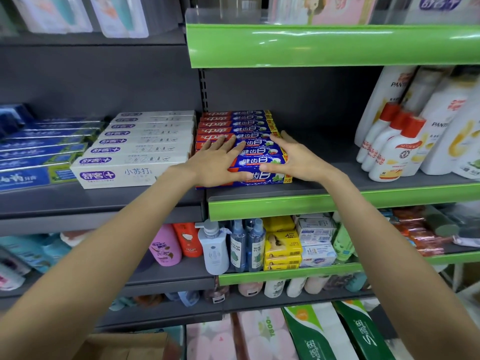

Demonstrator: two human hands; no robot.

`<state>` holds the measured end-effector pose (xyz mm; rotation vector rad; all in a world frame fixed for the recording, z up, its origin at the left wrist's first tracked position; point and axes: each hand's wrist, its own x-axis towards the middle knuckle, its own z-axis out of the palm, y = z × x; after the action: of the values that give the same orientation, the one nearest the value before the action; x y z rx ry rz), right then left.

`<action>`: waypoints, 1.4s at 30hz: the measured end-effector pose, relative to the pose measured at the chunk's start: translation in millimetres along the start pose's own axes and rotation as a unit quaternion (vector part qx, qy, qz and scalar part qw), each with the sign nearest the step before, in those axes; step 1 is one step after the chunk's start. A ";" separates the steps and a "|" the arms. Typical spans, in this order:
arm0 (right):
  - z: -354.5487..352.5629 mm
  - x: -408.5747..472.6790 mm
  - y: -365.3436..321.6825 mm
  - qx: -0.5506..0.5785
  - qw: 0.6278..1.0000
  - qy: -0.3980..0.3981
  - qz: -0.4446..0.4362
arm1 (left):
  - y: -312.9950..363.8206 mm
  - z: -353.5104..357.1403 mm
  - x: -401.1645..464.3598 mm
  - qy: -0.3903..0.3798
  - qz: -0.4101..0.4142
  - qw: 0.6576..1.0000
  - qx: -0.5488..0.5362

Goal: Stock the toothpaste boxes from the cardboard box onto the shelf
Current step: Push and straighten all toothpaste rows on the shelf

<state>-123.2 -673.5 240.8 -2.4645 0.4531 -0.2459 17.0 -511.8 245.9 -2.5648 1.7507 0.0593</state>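
- Nine red-and-blue toothpaste boxes (249, 126) with white Chinese lettering lie flat in one row running front to back on the grey metal shelf with a green front strip (324, 202), at its left end.
- The left hand (218, 162) rests flat on the front boxes, its fingers (228, 141) spread and straight.
- The right hand (293, 157) cups the row's right edge, fingers (279, 137) apart, thumb pressed against the box ends; it clasps nothing.
- Seven white toothpaste boxes with purple logos (140, 149) sit just beside the row, on the left.
- A brown cardboard box (124, 346) shows at the bottom left, well below.
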 end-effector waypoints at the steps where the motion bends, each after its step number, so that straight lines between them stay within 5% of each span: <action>1: -0.8 -1.2 -0.9 -0.012 1.000 0.003 -0.007 | 0.2 -0.1 -0.1 -0.002 0.000 1.000 0.000; 13: 5.2 -8.4 -0.5 -0.190 0.974 0.076 -0.094 | 0.3 5.6 1.1 0.038 -0.005 0.999 0.000; 18: 18.5 -26.3 -19.3 -0.237 0.931 0.185 -0.207 | 8.4 -1.0 -30.6 0.212 0.051 0.974 0.058; 21: 38.3 -36.8 -58.1 -0.245 0.889 0.272 -0.274 | -4.5 -4.6 -79.7 0.381 0.098 0.919 0.006; 26: 102.2 -34.5 -137.3 -0.223 0.855 0.307 -0.354 | -86.2 9.6 -188.4 0.504 0.041 0.863 -0.011; 30: 173.6 -12.3 -208.7 -0.206 0.864 0.264 -0.375 | -189.3 32.4 -266.4 0.467 -0.075 0.881 0.002; 34: 234.0 22.6 -277.6 -0.233 0.877 0.250 -0.337 | -309.1 46.6 -299.0 0.325 -0.155 0.932 0.038; 42: 285.6 103.4 -334.0 -0.295 0.942 0.135 -0.091 | -387.2 31.4 -260.8 0.159 -0.088 0.978 0.105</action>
<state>139.4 -306.8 222.6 -3.0839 0.4625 -0.6045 282.4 -126.6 231.1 -2.6681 1.5042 -0.5380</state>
